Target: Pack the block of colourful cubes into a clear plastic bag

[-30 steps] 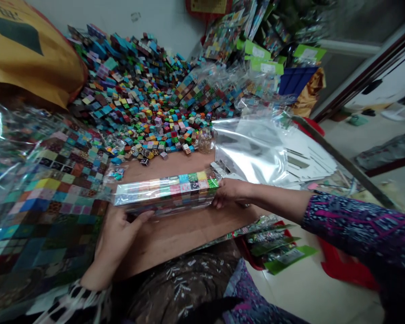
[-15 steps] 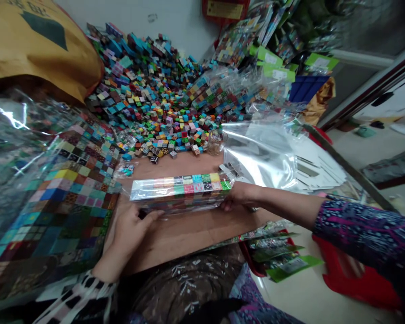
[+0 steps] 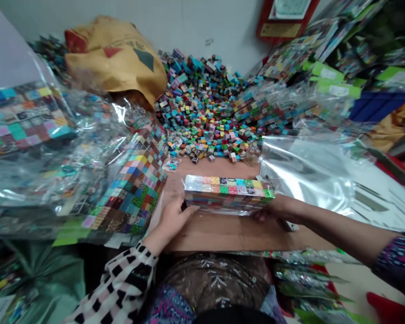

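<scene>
A long block of small colourful patterned cubes, wrapped in clear plastic (image 3: 229,193), rests on the brown board (image 3: 202,236) in front of me. My left hand (image 3: 173,218) is closed on its left end, the thumb along the near lower edge. At the other end, my right hand (image 3: 278,208) grips the wrapped block with bent fingers. Some of those fingertips are hidden behind the plastic and the block. Just beyond the right hand lies a sheet of shiny clear plastic (image 3: 307,175).
A large heap of loose cubes (image 3: 209,108) lies against the wall, beside a yellow sack (image 3: 118,63). Packed cube blocks (image 3: 131,189) are stacked at left. White cards (image 3: 384,189) lie at right; green-topped packets (image 3: 307,288) stand low at right.
My view has turned to the left, so everything sits further right in the picture. Both hands still hold the ends of the wrapped block, with little other change.
</scene>
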A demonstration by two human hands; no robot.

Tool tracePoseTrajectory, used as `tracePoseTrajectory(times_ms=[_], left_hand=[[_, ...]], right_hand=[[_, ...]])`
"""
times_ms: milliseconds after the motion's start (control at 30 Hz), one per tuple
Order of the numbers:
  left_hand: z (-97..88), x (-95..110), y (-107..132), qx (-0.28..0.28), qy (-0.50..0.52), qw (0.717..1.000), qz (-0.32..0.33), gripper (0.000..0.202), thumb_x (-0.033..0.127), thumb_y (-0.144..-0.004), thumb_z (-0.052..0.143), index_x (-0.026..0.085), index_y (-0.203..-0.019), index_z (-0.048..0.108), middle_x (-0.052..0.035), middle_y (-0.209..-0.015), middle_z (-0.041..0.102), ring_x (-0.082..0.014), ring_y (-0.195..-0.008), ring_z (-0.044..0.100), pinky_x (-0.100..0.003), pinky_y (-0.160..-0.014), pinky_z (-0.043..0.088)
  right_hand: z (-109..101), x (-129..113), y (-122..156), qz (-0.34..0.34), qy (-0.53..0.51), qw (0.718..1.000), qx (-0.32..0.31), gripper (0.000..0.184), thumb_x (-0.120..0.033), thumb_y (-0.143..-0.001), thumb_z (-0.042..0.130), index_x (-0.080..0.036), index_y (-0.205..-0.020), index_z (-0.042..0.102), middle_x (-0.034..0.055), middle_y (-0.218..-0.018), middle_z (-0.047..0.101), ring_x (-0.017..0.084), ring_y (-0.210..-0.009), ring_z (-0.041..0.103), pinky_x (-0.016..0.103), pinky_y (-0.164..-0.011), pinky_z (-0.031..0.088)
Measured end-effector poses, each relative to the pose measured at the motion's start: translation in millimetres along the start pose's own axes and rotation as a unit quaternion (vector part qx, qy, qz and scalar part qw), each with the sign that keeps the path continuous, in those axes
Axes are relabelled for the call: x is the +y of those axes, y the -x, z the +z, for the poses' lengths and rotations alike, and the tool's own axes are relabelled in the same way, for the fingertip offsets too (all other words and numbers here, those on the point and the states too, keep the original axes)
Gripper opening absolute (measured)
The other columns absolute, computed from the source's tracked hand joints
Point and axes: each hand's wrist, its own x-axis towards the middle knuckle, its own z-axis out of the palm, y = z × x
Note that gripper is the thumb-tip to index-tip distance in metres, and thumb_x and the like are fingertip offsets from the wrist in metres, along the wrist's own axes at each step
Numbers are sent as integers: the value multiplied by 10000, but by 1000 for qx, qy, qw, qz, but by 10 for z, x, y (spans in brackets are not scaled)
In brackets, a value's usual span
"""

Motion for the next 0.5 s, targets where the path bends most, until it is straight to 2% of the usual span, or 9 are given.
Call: tracePoseTrajectory(times_ms=[100,167,300,400,500], left_hand=[[-24,21,151,-52,43,998,-13,454,322,-860,563,149,-1279,600,-113,-1302,654,-256,-1201,606,-411,-1063,437],[-15,57,246,-66,90,993,-32,487,258,-857,536,125,-1324,580,-114,-1390,584,-240,-1291,543,-396,-1129,373],[40,159,346,-8,147,983,-107,444,198,-850,538,90,-1271,631,-112,-1316,639,-237,-1249,580,-382,-1129,374],[52,215,357,25,163,976,-140,357,192,-865,539,99,-1173,693,-103,-1202,708,-234,-1139,645,-380,-1069,430],[29,233,349,38,183,966,-179,278,157,-846,564,119,-1063,733,-91,-1086,752,-221,-1024,680,-366,-981,484]], right_hand=[[-140,91,-21,12,28,999,19,142,-205,-824,548,-160,-745,658,71,-685,706,119,-545,624,217,-549,494],[-238,170,-25,18,42,999,20,184,-219,-846,509,-170,-750,657,83,-692,709,128,-559,633,237,-583,508],[-337,299,9,28,22,999,-20,160,-296,-778,582,-196,-732,697,101,-756,729,152,-623,654,268,-665,535],[-315,334,72,34,-3,998,-46,166,-368,-656,680,-209,-691,713,100,-753,729,187,-670,672,291,-692,546],[-266,305,154,35,10,997,-68,245,-449,-640,702,-216,-712,726,106,-807,736,201,-724,680,298,-735,550]])
